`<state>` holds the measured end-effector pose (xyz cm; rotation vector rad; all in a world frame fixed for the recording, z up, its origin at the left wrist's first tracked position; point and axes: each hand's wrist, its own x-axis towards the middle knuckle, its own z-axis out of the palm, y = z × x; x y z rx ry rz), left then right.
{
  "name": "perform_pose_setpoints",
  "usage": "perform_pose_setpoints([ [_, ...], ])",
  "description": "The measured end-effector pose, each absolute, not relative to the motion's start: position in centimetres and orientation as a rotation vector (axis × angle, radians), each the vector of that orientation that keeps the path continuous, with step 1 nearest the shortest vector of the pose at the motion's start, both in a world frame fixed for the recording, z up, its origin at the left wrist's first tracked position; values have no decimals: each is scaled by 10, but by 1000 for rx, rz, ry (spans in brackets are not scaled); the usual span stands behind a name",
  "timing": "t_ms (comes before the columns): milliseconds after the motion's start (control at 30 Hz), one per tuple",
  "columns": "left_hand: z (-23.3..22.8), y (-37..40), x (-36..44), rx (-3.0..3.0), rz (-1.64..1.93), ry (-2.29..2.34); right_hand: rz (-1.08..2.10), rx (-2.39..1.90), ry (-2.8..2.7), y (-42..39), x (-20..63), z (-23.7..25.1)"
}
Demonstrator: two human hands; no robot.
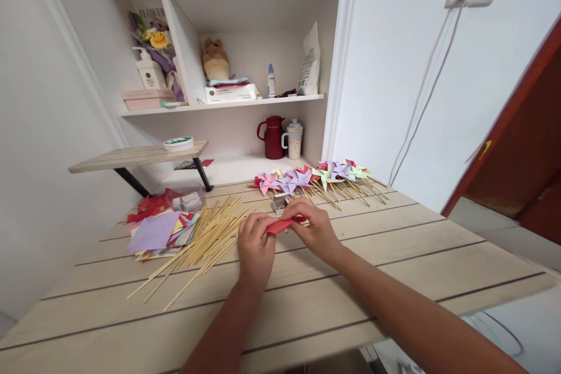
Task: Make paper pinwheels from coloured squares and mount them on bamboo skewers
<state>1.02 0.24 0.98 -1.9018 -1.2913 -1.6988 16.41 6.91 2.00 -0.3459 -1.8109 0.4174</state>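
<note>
Paper — red, long axis left-right | left hand and right hand pinch opposite ends | sticks lie left — nearer left hand.

Left hand, right hand: both pinching folded red paper over wooden table. Loose bamboo sticks left of hands. Coloured paper stack beside sticks. Finished pinwheels in row behind hands. Red jug, lidded mug on shelf.
</note>
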Motion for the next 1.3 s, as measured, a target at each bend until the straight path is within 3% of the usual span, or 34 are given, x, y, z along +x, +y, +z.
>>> perform_pose_setpoints([
  [500,4,5,2,-2020,-2033,-1871,659,-577,-1758,91,180,18],
  [867,4,5,-1,-1680,-2112,-1924,894,-674,-1734,96,184,14],
  [1300,5,5,-6,-1538,-2082,-1974,931,-633,-1640,91,185,26],
])
